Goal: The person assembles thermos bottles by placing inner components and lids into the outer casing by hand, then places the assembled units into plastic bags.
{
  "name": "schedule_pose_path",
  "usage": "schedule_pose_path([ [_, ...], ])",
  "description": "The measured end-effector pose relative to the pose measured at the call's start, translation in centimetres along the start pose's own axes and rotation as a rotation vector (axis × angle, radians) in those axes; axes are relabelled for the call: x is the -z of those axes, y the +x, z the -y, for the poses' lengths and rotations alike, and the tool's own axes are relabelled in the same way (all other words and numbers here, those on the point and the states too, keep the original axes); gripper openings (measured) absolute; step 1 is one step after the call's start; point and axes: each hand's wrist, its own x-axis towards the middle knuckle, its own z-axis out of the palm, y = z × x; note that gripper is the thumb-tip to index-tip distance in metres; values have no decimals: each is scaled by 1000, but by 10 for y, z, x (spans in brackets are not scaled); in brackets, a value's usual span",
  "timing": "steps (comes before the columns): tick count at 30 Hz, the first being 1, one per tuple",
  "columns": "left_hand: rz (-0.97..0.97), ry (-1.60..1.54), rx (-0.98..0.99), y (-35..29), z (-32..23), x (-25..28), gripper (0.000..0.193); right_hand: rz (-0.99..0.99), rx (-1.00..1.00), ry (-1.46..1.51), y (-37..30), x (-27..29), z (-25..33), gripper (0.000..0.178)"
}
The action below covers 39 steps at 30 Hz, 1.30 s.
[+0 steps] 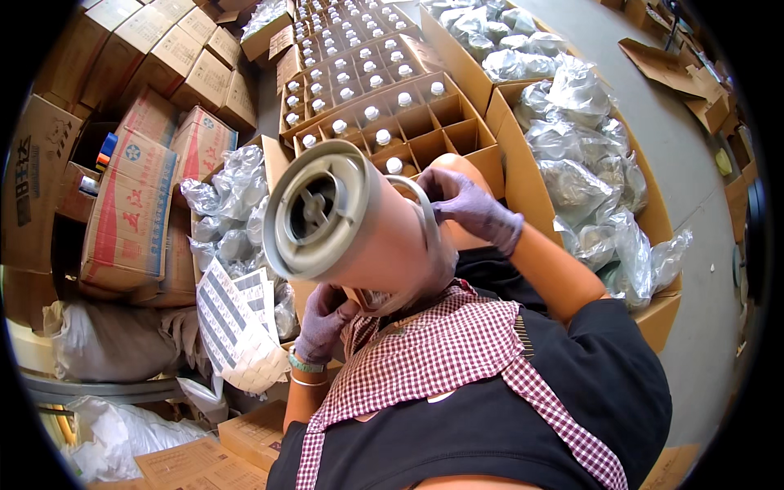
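Observation:
A large beige plastic jug (351, 220) is tilted up close to the camera, its round grey base facing me. My right hand (469, 208), in a purple glove, grips the jug's thin loop handle (420, 204) on its right side. My left hand (322, 314), also in a purple glove and with a band at the wrist, is curled under the jug's lower end. I wear a red-and-white checked apron (441, 351) over a dark shirt.
An open carton with cardboard dividers (441, 131) holds several white-capped bottles, with more such cartons behind it. Boxes of clear-bagged items (580, 163) stand right and left. Stacked closed cartons (131, 204) fill the left. A sheet of labels (233, 318) lies nearby. Grey floor (694, 163) runs along the right.

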Motion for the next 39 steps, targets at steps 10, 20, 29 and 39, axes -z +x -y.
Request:
schedule_pose_path([
  [10,-304,36,-796,-20,-148,-30,59,189,588,-93,-24,-16,130,43],
  [20,10,942,-577,61,-140,-51,16,76,1222,-290,21,-136,152,23],
  [29,-578,400,-432,-8,-61,0,22,-242,-381,-1030,-74,13,39,69],
  [39,-551,303,-293,52,15,13,42,465,-783,815,-15,-7,-132,40],
])
